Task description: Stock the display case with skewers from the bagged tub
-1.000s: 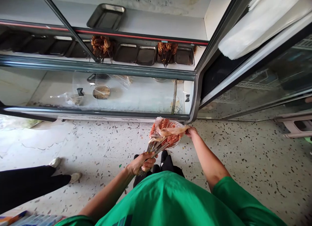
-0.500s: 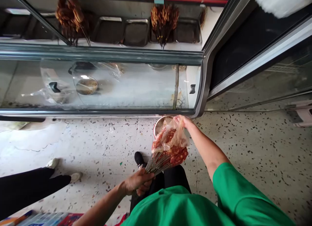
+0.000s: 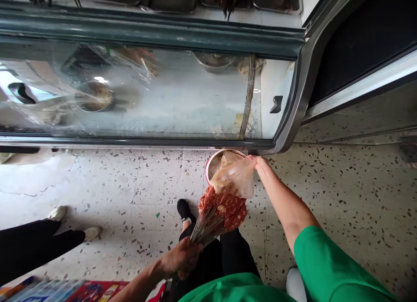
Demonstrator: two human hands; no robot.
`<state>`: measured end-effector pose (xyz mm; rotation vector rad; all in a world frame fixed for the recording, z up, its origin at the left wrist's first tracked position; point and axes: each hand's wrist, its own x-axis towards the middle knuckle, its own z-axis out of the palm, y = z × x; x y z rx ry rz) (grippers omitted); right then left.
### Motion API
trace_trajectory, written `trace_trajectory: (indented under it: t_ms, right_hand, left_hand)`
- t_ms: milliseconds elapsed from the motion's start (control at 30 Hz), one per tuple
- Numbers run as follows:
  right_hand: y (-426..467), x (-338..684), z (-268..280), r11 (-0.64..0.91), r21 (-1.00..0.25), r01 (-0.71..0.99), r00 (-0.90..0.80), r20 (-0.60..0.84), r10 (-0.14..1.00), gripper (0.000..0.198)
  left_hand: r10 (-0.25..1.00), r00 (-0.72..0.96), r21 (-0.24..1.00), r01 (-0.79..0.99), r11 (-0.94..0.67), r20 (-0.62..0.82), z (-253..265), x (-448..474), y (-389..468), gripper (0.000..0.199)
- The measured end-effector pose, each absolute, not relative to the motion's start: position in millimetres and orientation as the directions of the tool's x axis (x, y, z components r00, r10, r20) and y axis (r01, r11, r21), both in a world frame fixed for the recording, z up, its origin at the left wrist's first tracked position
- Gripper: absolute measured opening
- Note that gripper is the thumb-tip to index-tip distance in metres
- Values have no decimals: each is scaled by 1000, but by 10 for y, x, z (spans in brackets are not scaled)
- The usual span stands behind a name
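Note:
My left hand (image 3: 183, 256) is wrapped round the bare ends of a bundle of metal skewers (image 3: 206, 229). Red raw meat (image 3: 224, 208) is threaded on their far ends, pointing away from me. In my right hand (image 3: 257, 161) is pinched the edge of a cloudy plastic bag (image 3: 237, 176), stretched out beyond the tips of the meat. Whether the bag still touches the meat I cannot tell. Beneath the bag, a round white bucket with a red rim (image 3: 211, 163) stands on the floor, its inside partly covered by the plastic.
A glass-topped display fridge (image 3: 182, 102) runs across the front, with a bowl (image 3: 94, 96) and bagged skewers (image 3: 140, 61) behind its glass. Metal trays (image 3: 169, 0) sit above. Another person's legs (image 3: 42, 245) are at the left. Coloured boxes (image 3: 87, 291) lie at the lower left.
The plastic bag has come off most of the meat, which now shows bare. My left hand has drawn the skewers slightly back towards me. The view has tilted down, closer to the fridge.

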<state>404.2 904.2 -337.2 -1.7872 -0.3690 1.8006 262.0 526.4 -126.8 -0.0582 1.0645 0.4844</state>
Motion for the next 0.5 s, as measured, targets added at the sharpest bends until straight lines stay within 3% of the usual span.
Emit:
trace_trajectory:
  t_ms: [100, 233, 367, 500]
  right_hand:
    - [9080, 4202, -3446, -842, -467, -272, 167, -884, 437, 22]
    - [9114, 4338, -3471, -836, -406, -370, 222, -912, 345, 29]
    - [9288, 4401, -3515, -794, -432, -428, 266, -900, 346, 50]
    - [9456, 4472, -3539, -743, -515, -427, 279, -857, 433, 47]
  left_hand:
    - [343, 384, 180, -400, 899, -857, -1319, 2587, 5239, 61]
    - [321, 400, 162, -382, 910, -858, -1364, 2562, 5209, 59]
    - [311, 409, 151, -378, 914, -858, -1375, 2570, 5201, 59]
    - [326, 418, 150, -401, 904, -848, -1410, 2577, 5164, 58]
